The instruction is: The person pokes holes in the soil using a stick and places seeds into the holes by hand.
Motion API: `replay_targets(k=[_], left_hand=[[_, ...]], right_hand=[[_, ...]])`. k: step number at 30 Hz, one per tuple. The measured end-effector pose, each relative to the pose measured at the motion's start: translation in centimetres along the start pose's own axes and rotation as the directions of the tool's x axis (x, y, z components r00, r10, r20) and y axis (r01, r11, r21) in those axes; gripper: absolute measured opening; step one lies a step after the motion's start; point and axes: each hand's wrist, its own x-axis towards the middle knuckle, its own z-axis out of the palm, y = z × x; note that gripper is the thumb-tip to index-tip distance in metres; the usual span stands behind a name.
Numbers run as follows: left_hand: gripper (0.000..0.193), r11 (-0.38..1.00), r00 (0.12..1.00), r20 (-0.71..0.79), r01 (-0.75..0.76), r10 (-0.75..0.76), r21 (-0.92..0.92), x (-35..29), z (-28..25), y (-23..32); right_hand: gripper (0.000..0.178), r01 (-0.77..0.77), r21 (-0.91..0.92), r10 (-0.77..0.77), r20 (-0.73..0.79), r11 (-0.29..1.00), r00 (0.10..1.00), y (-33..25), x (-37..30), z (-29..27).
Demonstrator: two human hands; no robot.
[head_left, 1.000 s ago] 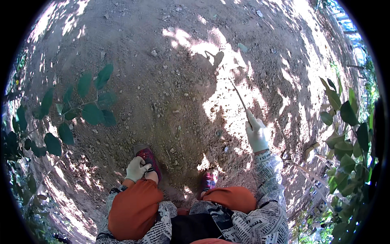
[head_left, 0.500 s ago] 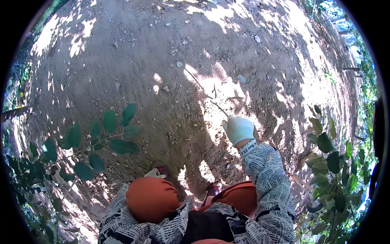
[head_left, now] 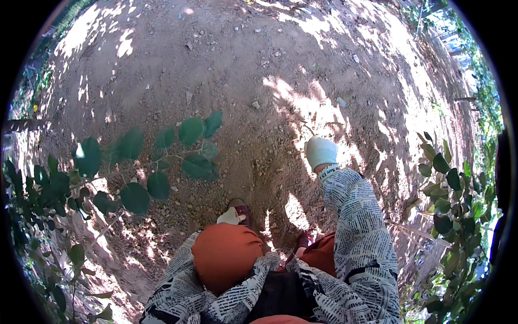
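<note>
My right hand wears a pale glove and reaches out low over a sunlit patch of bare soil. Its back faces up and hides the fingers, so whether anything is in them does not show. A short dark twig lies on the ground just beyond it. My left arm, in a printed sleeve, runs behind my orange-clad knee. A pale patch beside the maroon shoe looks like the glove of my left hand; its fingers cannot be made out.
A leafy branch reaches in from the left, above the ground. More leafy stems stand on the right, beside some dry stalks. Small stones, including a pale one, dot the soil. My other maroon shoe is near the middle.
The thin stick that stuck out from my right hand no longer shows. That hand has drawn slightly nearer to me. The whole view has shifted, moving the left branch rightward.
</note>
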Motion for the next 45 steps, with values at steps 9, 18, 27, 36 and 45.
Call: replay_targets(k=[9, 18, 27, 36, 45], left_hand=[[0.024, 0.999, 0.999, -0.038, -0.03, 0.031, 0.017, -2.9, 0.8, 1.0], [0.028, 1.0, 0.999, -0.047, 0.022, -0.022, 0.013, -0.2, -0.8, 3.4], [0.033, 0.994, 0.994, -0.025, 0.107, -0.107, 0.005, 4.9, -1.3, 5.9], [0.029, 0.988, 0.987, -0.032, 0.155, -0.156, -0.02, 6.7, 0.1, 7.4], [0.027, 0.757, 0.658, -0.403, 0.43, -0.636, -0.492, 3.6, -2.3, -3.2]], right_hand=[[0.023, 0.103, -0.192, -0.088, 0.085, 0.976, 0.993, 5.8, 1.0, -1.0], [0.026, -0.101, 0.091, 0.086, 0.153, 0.991, 0.984, 15.9, -1.9, 2.6], [0.045, -0.061, 0.827, 0.424, -0.222, 0.559, 0.878, 22.2, 5.5, 13.8], [0.05, -0.292, 0.639, 0.318, 0.077, 0.712, 0.945, 17.0, -2.3, 18.4], [0.052, -0.39, 0.572, 0.267, 0.29, 0.721, 0.919, 13.7, -19.4, 20.3]])
